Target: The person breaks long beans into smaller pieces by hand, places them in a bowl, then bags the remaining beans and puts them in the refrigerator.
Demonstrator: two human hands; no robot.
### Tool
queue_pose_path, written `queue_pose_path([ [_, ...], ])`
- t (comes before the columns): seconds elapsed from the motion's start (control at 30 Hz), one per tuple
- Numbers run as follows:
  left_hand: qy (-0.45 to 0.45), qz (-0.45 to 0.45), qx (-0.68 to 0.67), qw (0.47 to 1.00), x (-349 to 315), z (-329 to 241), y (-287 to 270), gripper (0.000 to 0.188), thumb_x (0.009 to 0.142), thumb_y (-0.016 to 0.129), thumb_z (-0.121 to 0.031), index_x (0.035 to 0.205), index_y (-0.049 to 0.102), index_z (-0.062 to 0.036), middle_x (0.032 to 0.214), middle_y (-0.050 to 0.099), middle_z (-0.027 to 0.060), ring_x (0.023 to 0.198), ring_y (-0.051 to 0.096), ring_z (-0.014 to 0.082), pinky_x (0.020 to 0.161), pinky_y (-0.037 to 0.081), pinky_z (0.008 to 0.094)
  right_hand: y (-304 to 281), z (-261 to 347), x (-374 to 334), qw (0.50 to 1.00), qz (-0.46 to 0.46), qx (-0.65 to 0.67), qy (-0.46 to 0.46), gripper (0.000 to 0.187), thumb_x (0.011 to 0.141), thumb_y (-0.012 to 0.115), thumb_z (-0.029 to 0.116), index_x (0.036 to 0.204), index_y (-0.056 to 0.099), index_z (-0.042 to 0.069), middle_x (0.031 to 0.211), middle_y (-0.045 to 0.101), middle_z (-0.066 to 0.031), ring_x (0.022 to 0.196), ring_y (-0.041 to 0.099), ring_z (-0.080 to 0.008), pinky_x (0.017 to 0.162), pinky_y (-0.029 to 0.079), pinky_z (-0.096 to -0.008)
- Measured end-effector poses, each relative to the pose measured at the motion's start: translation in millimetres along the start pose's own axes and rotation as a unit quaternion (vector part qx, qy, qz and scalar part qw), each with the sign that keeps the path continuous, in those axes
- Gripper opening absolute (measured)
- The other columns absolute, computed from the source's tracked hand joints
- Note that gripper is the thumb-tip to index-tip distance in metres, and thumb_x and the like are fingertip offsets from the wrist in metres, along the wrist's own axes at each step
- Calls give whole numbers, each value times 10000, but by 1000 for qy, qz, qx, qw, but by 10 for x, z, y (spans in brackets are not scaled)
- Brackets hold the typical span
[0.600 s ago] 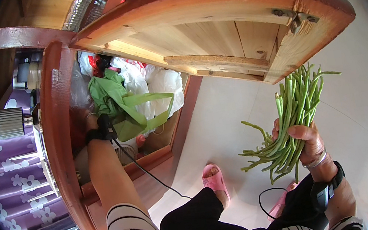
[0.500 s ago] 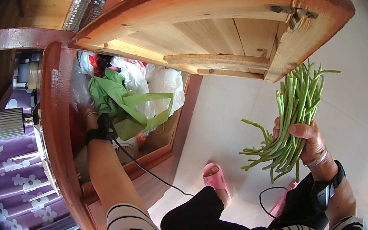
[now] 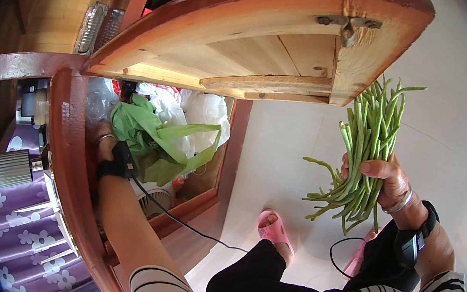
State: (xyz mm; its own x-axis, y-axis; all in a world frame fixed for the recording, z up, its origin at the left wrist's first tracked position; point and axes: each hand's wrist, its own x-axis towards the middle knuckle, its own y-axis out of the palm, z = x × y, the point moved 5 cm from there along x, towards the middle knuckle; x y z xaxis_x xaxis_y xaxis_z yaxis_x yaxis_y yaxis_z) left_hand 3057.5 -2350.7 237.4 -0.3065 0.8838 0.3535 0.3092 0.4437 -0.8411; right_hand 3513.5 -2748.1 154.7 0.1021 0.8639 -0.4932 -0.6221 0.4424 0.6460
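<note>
A bunch of long green beans (image 3: 369,154) is clasped in my right hand (image 3: 393,178), thumb across the stalks, over the floor on the right. The ends of the beans fan out above and below the grip. On the left, my left hand (image 3: 103,135) reaches inside an open wooden cabinet, beside a green cloth-like bag (image 3: 138,126) and clear plastic bags (image 3: 99,99). Its fingers are lost in shadow, so what they touch does not show. White plastic bags (image 3: 205,114) lie to the right of the green one.
The swung-out cabinet door (image 3: 268,51) spans the top, its metal latch (image 3: 351,25) at the right end. A cabinet post (image 3: 74,168) stands left of my arm. Further left are a ribbed lamp shade (image 3: 7,170) and a purple flowered cloth (image 3: 25,235). Cables hang from both wrists.
My left hand has gone a little deeper into the cabinet, toward the clear plastic bags. The green bag has shifted slightly. My right hand keeps its hold on the beans.
</note>
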Motion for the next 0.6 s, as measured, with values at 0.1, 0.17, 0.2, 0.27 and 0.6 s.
queue_pose_path([
  [0.1,37,-40,-33,998,-241,-128,-141,481,809,472,-386,1032,572,27,1061,592,173,913,551,311,772,432,353,30,-8,3,1000,4,6,6,409,607,613,132,974,517,-20,806,571,-130,725,572,-239,683,481,-367],
  [0.17,24,-54,-73,996,-396,-362,-124,485,796,484,-377,1011,579,47,1063,586,205,917,560,315,769,430,372,23,-7,1,1000,3,10,2,417,607,614,130,983,513,-19,808,572,-131,723,573,-239,681,482,-366],
  [0.2,-3,-72,-40,997,-458,-334,-61,436,793,512,-362,980,610,19,1036,598,186,864,563,293,737,431,360,24,-4,0,1000,3,14,0,425,607,615,128,991,509,-18,810,572,-132,720,574,-240,679,483,-366],
  [0.27,-69,-25,-80,994,-454,-260,12,364,774,565,-326,929,659,-11,1180,526,175,1001,522,274,826,414,342,6,-20,-7,1000,0,16,3,431,606,614,125,998,506,-19,811,573,-134,719,574,-241,677,485,-367],
  [0.6,213,67,144,964,-1748,-514,660,488,764,523,-474,986,515,-39,1415,131,230,1278,147,440,968,216,588,-22,-59,30,1000,13,12,12,424,602,616,120,985,513,-29,805,573,-134,705,574,-244,678,489,-372],
])
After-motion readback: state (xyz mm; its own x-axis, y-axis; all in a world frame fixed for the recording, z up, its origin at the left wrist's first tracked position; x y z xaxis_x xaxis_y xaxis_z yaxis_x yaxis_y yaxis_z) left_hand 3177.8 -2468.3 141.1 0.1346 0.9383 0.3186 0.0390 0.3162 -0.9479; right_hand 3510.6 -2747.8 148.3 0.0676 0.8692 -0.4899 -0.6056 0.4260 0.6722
